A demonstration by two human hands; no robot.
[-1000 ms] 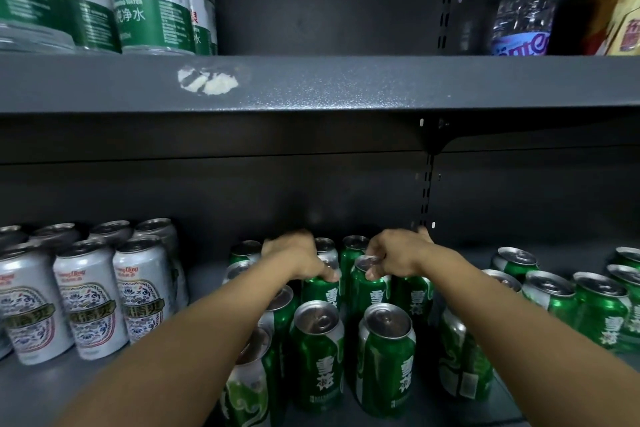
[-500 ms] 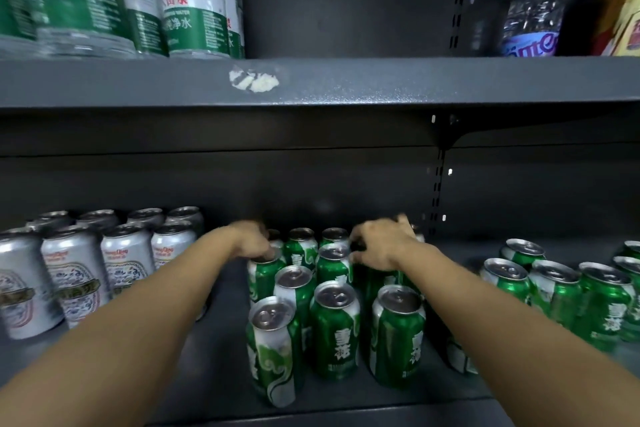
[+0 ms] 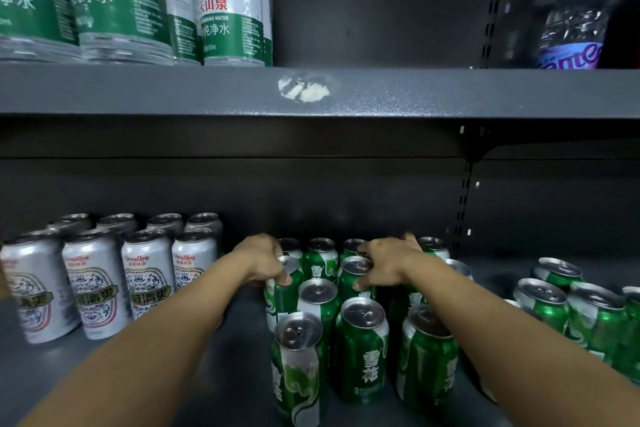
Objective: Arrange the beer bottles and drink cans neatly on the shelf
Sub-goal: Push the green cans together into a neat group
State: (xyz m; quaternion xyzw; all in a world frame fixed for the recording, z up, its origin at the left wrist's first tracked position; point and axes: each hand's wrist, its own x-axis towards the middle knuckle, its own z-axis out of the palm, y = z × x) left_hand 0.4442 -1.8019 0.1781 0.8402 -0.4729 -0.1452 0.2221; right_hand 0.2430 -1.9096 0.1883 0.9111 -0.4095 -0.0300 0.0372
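Note:
Several green beer cans [image 3: 360, 350] stand in rows in the middle of the lower dark shelf [image 3: 239, 357]. My left hand [image 3: 261, 262] reaches in from the left and grips the top of a green can [image 3: 282, 298] on the left side of the cluster, thumb on its front. My right hand [image 3: 389, 262] lies over the cans further back, fingers curled round the top of a green can [image 3: 356, 282] in the second row. Cans under the right hand are partly hidden.
Several silver cans [image 3: 93, 282] stand in two rows at the left. More green cans [image 3: 568, 312] are grouped at the far right. The upper shelf [image 3: 381, 90] carries water bottles [image 3: 228, 10] at left and a clear bottle [image 3: 571, 24] at right.
The view has shifted left, so the cans and shelf sit further right in frame. Both hands keep their hold among the rear green cans, the left one now on the cluster's left can.

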